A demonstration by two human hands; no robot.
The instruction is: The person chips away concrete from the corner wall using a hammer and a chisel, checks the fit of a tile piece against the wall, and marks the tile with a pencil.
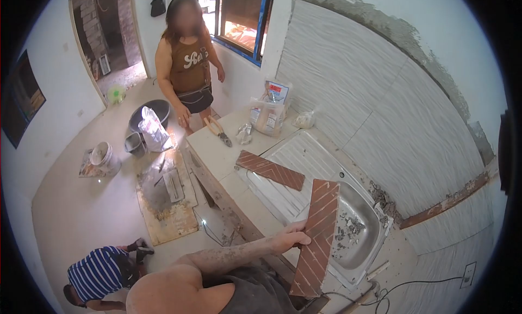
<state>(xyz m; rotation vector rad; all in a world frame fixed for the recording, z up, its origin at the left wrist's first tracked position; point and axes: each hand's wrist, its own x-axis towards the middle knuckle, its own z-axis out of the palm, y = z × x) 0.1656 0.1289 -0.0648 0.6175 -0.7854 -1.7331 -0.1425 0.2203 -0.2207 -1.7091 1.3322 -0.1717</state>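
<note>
My left hand (293,238) grips a long reddish-brown tile strip (319,235) by its left edge, with the thumb across its face. Pale diagonal lines run over that face. The strip is held up in front of the steel sink (375,223), hiding part of the basin. Grey rubble (348,231) lies in the basin. A second tile strip (272,170) with a similar pattern rests across the ridged drainboard (293,151). My right hand is out of view.
Pincers (218,131) and plastic bags (267,115) sit on the counter's far end, near a standing person (190,64). Another person (103,276) bends low at bottom left. A stained board (166,205) and buckets (103,157) are on the floor. A black cable (418,282) crosses at lower right.
</note>
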